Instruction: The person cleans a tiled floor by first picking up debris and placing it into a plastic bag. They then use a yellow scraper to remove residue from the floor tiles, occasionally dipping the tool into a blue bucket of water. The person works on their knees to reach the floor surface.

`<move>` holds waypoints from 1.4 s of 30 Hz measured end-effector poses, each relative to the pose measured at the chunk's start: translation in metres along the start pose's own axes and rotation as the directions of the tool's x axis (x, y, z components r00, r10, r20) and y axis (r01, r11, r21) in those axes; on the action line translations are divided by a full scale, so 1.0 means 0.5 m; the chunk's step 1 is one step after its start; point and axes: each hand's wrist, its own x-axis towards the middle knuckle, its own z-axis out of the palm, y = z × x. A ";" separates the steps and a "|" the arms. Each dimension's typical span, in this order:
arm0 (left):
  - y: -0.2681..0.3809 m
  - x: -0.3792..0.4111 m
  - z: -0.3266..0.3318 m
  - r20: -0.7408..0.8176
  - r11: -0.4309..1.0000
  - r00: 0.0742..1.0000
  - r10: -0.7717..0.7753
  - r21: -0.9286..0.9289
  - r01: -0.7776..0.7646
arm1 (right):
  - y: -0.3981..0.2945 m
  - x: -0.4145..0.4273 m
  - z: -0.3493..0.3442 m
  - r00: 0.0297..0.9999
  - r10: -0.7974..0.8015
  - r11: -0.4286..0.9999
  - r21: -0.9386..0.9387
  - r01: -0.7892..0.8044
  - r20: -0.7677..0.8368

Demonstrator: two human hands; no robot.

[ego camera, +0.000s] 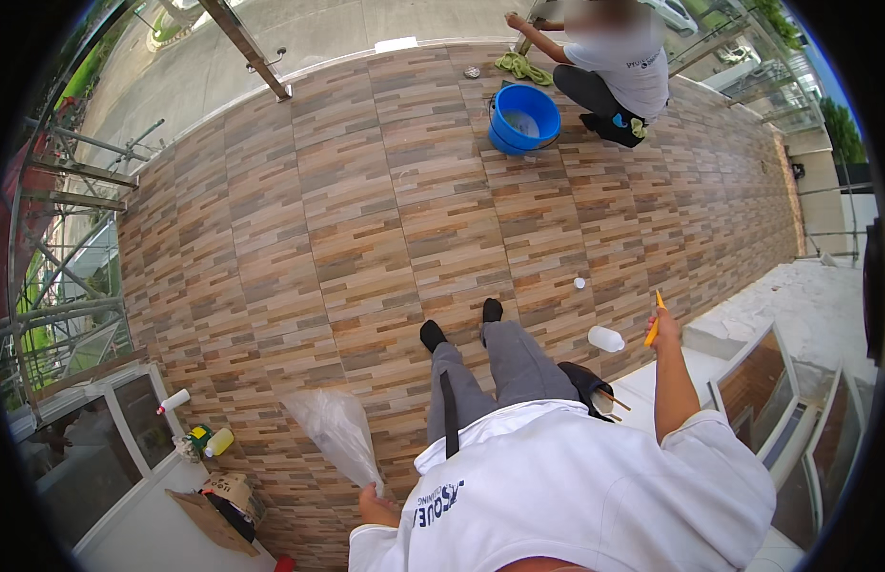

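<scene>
My left hand [377,506], at the lower centre-left, is closed on the gathered end of a clear plastic bag [333,429], which spreads over the wood-look tiles. Off to the right, my right hand [664,328] grips a yellow utility knife or similar slim tool [660,301], its tip pointing away from me. A white plastic bottle [606,339] lies on the floor just left of that hand, and a small white cap or cup [579,283] is farther off. A dark pouch [589,387] with wooden sticks in it hangs at my right hip.
A co-worker [621,64] squats at the far edge beside a blue bucket [524,119] and a green cloth [523,68]. Bottles, one holding yellow liquid [219,442], and a cardboard box [217,518] stand at lower left. Open windows [757,382] jut out at right.
</scene>
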 end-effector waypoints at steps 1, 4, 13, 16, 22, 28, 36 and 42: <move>0.024 0.017 -0.004 0.036 0.992 0.998 0.042 0.119 -0.046 | 0.026 -0.013 -0.032 1.000 0.021 0.999 0.038 -0.021 -0.015; 0.122 0.081 -0.015 0.088 0.867 0.971 0.223 0.438 -0.239 | 0.090 -0.071 -0.092 0.995 0.066 0.990 0.132 -0.055 -0.080; 0.572 -0.094 0.215 0.127 0.268 0.525 0.842 0.746 -0.609 | 0.314 -0.097 -0.264 0.971 0.236 0.950 0.201 -0.240 0.045; 0.638 -0.220 0.356 0.335 0.019 0.342 0.878 0.689 -0.724 | 0.378 -0.113 -0.283 0.957 0.273 0.930 0.228 -0.289 0.100; 0.613 -0.349 0.621 0.702 -0.443 0.194 0.685 0.613 -0.655 | 0.512 -0.169 -0.323 0.934 0.357 0.881 0.336 -0.331 -0.014; 0.570 -0.368 0.792 0.878 -0.663 0.108 0.465 0.427 -0.616 | 0.585 -0.191 -0.288 0.848 0.485 0.815 0.462 -0.350 -0.213; 0.560 -0.283 0.937 0.897 -0.640 0.200 0.393 0.423 -0.641 | 0.718 -0.145 -0.197 0.791 0.553 0.767 0.530 -0.361 -0.261; 0.407 -0.294 1.041 0.929 -0.683 0.049 0.368 0.305 -0.663 | 0.879 0.001 -0.146 0.775 0.540 0.823 0.400 -0.403 -0.329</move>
